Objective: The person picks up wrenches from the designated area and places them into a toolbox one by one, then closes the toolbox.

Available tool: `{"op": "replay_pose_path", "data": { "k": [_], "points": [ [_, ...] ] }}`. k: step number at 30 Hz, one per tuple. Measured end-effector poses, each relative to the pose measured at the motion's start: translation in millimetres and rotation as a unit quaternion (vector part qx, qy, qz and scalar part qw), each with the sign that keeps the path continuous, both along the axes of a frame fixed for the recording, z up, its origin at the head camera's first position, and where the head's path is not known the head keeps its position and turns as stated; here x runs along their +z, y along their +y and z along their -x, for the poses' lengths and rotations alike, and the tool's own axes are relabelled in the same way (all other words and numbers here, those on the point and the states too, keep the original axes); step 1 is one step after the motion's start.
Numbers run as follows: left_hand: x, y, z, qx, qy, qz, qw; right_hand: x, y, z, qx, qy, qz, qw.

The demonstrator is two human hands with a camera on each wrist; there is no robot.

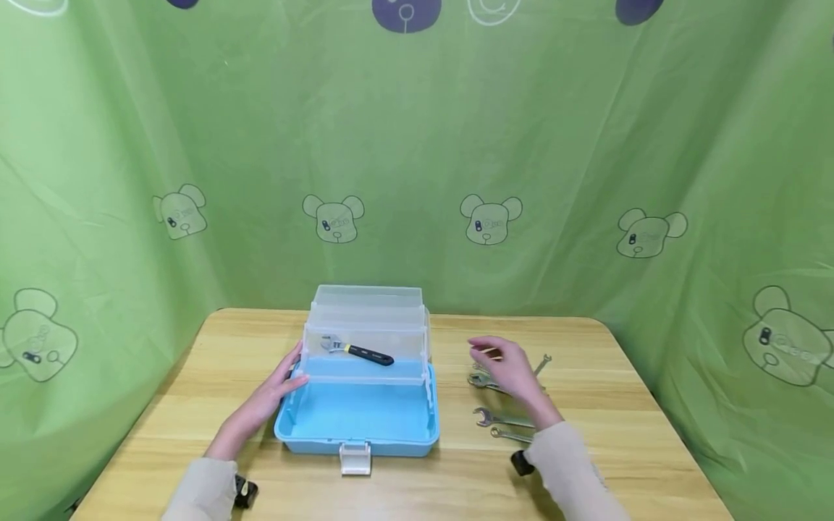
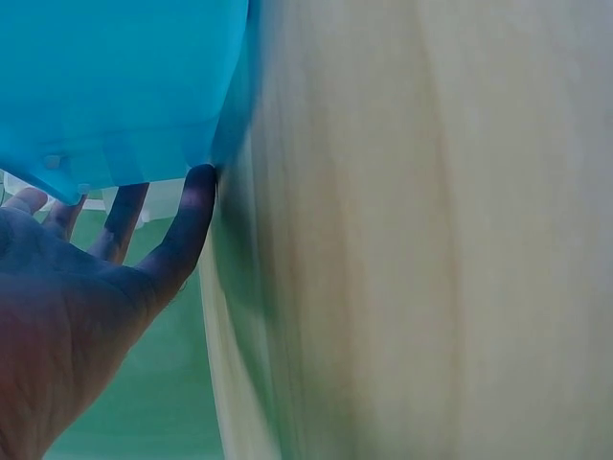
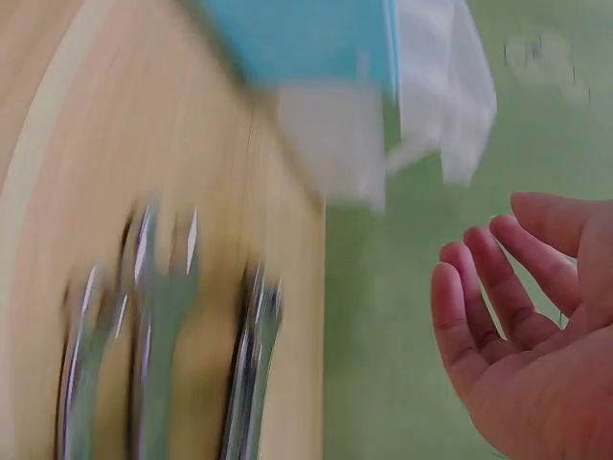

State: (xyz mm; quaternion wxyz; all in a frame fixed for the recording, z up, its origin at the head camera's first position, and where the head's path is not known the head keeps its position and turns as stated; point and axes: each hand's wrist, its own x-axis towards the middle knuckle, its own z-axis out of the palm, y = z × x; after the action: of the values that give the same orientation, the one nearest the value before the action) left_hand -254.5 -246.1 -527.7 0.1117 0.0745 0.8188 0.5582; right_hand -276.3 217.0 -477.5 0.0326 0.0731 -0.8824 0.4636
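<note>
Pale sleeves (image 1: 568,467) crossed near side of wooden surface (image 1: 456,492). Left hand (image 1: 269,395), fingers nearly straight and spread, rested against left side of blue toolbox (image 1: 313,446), left of center toward far edge. Adjustable wrench (image 1: 369,354) lay in translucent tray (image 1: 407,344). Right hand (image 1: 511,369), fingers loosely bent, empty, hung over loose wrenches (image 1: 511,420) toward right edge.

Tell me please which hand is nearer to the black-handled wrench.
Left. The left hand is at the toolbox, left of the black-handled wrench; the right hand is farther, rightward, near the loose wrenches.
</note>
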Motion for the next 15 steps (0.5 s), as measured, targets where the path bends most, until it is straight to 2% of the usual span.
{"op": "replay_pose_path", "data": {
  "k": [7,11,15],
  "points": [
    [-0.8,0.5,1.0,-0.004,-0.002,-0.002,1.0,-19.6,72.7,-10.6,-0.046,-0.006,-0.029,0.999],
    [-1.3,0.3,0.3,-0.004,0.001,-0.004,1.0,-32.8,100.4,-15.7,-0.069,-0.027,-0.04,0.996],
    [-0.5,0.3,-0.8,-0.003,0.004,-0.005,1.0,-45.8,121.7,-19.7,-0.068,-0.041,-0.07,0.994]
  ]
}}
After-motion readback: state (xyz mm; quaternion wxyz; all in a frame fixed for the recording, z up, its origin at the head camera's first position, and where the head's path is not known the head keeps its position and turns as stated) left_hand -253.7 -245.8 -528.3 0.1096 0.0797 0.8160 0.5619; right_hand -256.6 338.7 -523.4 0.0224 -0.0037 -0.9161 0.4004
